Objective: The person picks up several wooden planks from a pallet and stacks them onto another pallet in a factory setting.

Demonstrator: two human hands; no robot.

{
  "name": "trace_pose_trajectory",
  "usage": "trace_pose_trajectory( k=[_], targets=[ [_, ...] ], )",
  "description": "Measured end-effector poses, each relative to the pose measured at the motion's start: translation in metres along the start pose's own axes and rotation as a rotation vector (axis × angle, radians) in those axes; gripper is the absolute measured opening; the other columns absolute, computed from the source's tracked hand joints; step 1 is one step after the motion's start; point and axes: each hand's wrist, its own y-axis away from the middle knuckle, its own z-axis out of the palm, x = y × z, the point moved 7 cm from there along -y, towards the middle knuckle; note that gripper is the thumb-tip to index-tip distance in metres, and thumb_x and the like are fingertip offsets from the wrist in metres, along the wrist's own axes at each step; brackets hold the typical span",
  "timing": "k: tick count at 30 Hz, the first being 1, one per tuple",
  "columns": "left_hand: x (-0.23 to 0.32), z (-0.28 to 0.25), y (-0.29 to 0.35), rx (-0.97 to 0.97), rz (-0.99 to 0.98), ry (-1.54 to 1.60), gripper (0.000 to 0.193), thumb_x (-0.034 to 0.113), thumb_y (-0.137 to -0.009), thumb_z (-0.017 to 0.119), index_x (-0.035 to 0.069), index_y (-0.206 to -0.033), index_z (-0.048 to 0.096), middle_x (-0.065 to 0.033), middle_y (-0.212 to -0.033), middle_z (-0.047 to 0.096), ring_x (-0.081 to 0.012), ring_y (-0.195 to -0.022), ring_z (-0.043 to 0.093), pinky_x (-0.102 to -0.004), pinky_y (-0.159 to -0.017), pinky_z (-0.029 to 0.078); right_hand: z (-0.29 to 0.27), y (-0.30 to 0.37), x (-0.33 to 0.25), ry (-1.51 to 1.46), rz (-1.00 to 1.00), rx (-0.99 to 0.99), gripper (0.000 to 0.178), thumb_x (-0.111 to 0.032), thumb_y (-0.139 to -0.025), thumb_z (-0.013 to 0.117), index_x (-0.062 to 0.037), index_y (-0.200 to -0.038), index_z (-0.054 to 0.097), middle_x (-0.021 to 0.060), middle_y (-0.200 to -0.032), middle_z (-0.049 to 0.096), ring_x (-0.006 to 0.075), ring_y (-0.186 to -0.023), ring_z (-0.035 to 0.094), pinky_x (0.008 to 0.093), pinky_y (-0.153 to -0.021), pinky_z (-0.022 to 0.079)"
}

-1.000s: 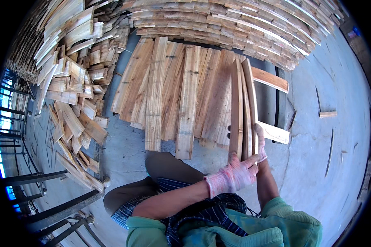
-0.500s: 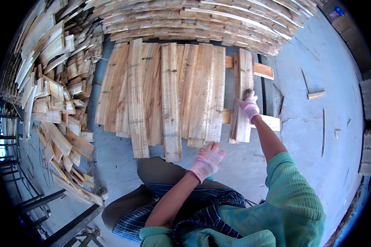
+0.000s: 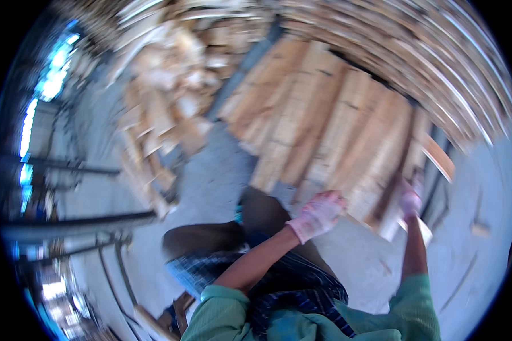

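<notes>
Rough wooden boards [image 3: 301, 105] lie side by side in a wide row on the floor in front of me. At the row's right end, my gloved right hand [image 3: 411, 198] is closed over the near part of a narrow wooden board [image 3: 418, 136]; motion blur softens its fingers. My gloved left hand [image 3: 320, 215] hovers by the near ends of the middle boards, fingers loosely bent and apart, holding nothing. Beyond the row's right edge sticks out the end of an orange-brown crosspiece [image 3: 439, 159] lying beneath. A paler crosspiece end [image 3: 425, 228] shows beside my right wrist.
A tall stack of boards [image 3: 392, 51] stands behind the row. Loose wood offcuts [image 3: 165, 108] are heaped at the left. Dark metal bars [image 3: 79, 227] stand at the lower left. A small wood scrap [image 3: 480, 229] lies on the grey floor at right.
My view has swung left, so the boards appear tilted and further right. My right hand stays at the row's right-end board, now closer to the rest of the row. My left hand remains near the board ends.
</notes>
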Motion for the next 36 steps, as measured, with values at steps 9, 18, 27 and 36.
trace_pose_trajectory(
  k=[9, 18, 27, 36],
  targets=[
    [-0.197, -0.221, 0.118, 0.406, -0.912, -0.498, 0.029, 0.02, -0.09, 0.061, 0.006, -0.115, 0.062, -0.0164, -0.104, 0.063, -0.0325, -0.095, 0.064, -0.0442, -0.085, 0.057, -0.002, -0.015, 0.131, 0.143, 0.115, 0.098, 0.052, -0.029, -0.102, 0.058, -0.0198, -0.152, 0.048, 0.0258, -0.119, 0.06, 0.0355, -0.107, 0.062, 0.042, -0.094, 0.05],
    [-0.303, -0.263, 0.138, 0.442, -1.548, 0.015, 0.103, 0.048, -0.086, 0.07, 0.016, -0.164, 0.011, -0.0343, -0.164, 0.011, -0.0495, -0.144, 0.038, -0.0581, -0.113, 0.038, -0.013, -0.023, 0.057, 0.476, 0.01, 0.018, 0.043, -0.025, -0.1, 0.059, -0.0186, -0.142, 0.057, 0.0228, -0.136, 0.058, 0.0375, -0.122, 0.056, 0.0449, -0.108, 0.043],
    [-0.224, -0.32, 0.254, 0.495, -1.266, 0.097, 0.092, 0.037, -0.081, 0.074, 0.013, -0.159, 0.031, -0.0259, -0.135, 0.058, -0.0364, -0.124, 0.059, -0.0429, -0.105, 0.047, 0.149, 0.009, -0.264, 0.315, -0.048, -0.231, 0.092, -0.059, -0.086, 0.068, -0.0076, -0.155, 0.036, 0.0334, -0.13, 0.055, 0.0482, -0.125, 0.052, 0.0493, -0.106, 0.044],
    [0.012, -0.27, 0.34, 0.864, -1.086, 0.965, 0.089, 0.017, -0.074, 0.062, 0.001, -0.157, 0.031, -0.0086, -0.104, 0.052, -0.0138, -0.069, 0.053, -0.0251, -0.055, 0.039, 0.196, 0.007, -0.277, 0.537, 0.155, -0.031, 0.096, -0.052, -0.082, 0.075, -0.0254, -0.16, 0.027, 0.0316, -0.132, 0.045, 0.0479, -0.127, 0.046, 0.0597, -0.105, 0.038]
  ],
)
